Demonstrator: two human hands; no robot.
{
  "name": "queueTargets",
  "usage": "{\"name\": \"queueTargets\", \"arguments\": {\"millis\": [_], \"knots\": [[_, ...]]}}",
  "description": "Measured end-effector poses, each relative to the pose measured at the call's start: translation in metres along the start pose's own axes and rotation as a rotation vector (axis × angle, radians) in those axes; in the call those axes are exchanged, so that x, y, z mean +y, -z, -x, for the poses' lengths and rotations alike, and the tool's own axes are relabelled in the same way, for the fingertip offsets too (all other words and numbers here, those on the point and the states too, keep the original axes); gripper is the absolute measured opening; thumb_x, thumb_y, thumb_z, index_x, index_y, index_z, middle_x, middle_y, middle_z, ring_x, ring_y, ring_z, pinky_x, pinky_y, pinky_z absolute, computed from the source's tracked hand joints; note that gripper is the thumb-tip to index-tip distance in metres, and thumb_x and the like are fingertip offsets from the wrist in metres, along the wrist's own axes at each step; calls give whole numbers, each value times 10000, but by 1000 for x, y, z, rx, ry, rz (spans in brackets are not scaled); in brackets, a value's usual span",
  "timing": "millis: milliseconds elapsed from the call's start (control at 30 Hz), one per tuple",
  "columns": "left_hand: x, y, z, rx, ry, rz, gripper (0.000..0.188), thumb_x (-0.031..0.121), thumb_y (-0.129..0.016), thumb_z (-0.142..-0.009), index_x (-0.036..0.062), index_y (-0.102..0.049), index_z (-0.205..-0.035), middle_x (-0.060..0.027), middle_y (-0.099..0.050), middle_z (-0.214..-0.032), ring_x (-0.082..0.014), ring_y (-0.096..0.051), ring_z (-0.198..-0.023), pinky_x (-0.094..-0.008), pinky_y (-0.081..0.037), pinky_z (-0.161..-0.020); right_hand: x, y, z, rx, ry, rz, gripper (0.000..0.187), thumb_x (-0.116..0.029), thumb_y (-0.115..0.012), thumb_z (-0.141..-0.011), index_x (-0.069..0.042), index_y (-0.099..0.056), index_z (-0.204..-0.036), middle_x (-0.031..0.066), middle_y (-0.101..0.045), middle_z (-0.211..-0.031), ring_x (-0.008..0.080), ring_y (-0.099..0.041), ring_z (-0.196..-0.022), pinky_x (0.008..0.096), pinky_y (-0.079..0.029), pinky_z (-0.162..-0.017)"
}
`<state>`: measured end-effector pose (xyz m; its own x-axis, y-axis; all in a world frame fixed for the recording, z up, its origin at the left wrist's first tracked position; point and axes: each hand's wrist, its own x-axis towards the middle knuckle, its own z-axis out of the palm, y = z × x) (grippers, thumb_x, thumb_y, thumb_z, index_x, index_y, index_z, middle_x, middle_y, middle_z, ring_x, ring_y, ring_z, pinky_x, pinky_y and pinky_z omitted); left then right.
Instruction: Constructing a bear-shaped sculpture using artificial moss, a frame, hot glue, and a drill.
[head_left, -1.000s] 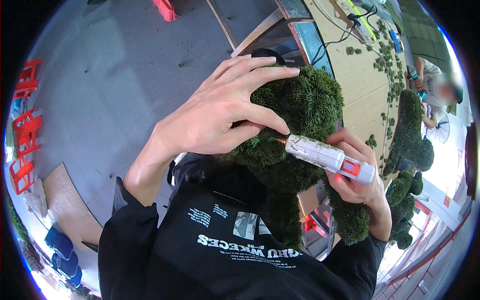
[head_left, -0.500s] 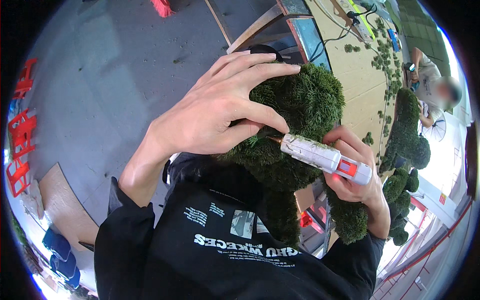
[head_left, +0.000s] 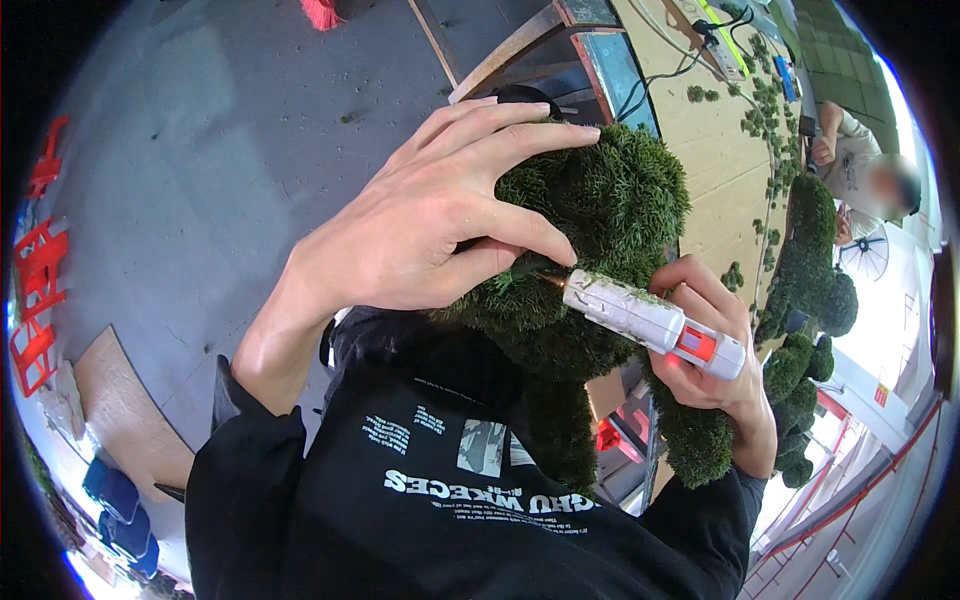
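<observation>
Dense green artificial foliage (head_left: pixel 625 205), shaped in rounded clumps, fills the middle of the view in front of my body. My left hand (head_left: pixel 430 210) rests on its left side with fingers spread; thumb and index finger part a spot in the greenery. In my right hand (head_left: pixel 705 335) is a white glue gun (head_left: pixel 630 308) with an orange-red patch and bits of green stuck to its barrel. Its brass-coloured tip points into the foliage between my left thumb and index finger. What the tip touches is hidden among the leaves.
A tan worktable (head_left: pixel 715 160) at the right carries small green sprigs, a power strip (head_left: pixel 722 45) and black cables. Beyond it a person (head_left: pixel 855 165) works beside more foliage shapes (head_left: pixel 805 250). Red stools (head_left: pixel 42 265) stand at the far left.
Both hands and the glue gun stay almost in place, with only a slight shift. Across the table, the other person's hands have moved.
</observation>
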<state>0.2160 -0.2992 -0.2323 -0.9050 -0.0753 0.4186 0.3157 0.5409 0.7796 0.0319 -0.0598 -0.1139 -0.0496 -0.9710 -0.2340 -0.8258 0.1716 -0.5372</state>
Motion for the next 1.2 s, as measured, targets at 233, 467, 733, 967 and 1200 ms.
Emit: {"name": "queueTargets", "arguments": {"millis": [233, 467, 733, 967, 1200], "knots": [[0, 0, -2, -9, 5, -2, 432, 28, -704, -671, 215, -851, -1032, -175, -489, -1589, -394, -382, -1514, -593, -253, -1233, 0, 1, -1, -6, -5, 2, 233, -109, -744, -718, -31, -594, -879, 119, -603, -1019, 308, -633, -712, 386, -535, -631], [2, 1, -2, -6, 6, -17, 446, 12, -686, -666, 217, -852, -1024, -174, -505, -1576, -395, -396, -1505, -595, -262, -1235, 0, 2, 5, -2, -30, -14, 245, -127, -752, -716, -30, -600, -881, 119, -607, -1017, 309, -640, -727, 383, -541, -643], [2, 1, -4, -2, -2, -28, 452, 6, -677, -657, 218, -852, -1016, -178, -518, -1564, -405, -420, -1487, -593, -278, -1230, 5, 6, 12, 20, -5, -20, 248, -143, -760, -719, -30, -609, -880, 115, -609, -1010, 301, -644, -733, 380, -542, -643], [1, 1, -3, -9, 1, -26, 454, 4, -680, -647, 213, -849, -1013, -186, -515, -1564, -410, -425, -1481, -587, -284, -1227, 6, 4, 13, -4, -15, 2, 247, -162, -773, -732, -44, -614, -879, 105, -608, -1007, 278, -637, -710, 362, -537, -602], [3, 3, -5, -16, 7, -25, 450, 2, -676, -652, 208, -848, -1013, -190, -514, -1563, -417, -424, -1476, -585, -285, -1226, 4, 5, 12, -13, -29, 8, 258, -167, -787, -729, -55, -601, -869, 91, -607, -1004, 259, -625, -695, 350, -523, -578]]}}
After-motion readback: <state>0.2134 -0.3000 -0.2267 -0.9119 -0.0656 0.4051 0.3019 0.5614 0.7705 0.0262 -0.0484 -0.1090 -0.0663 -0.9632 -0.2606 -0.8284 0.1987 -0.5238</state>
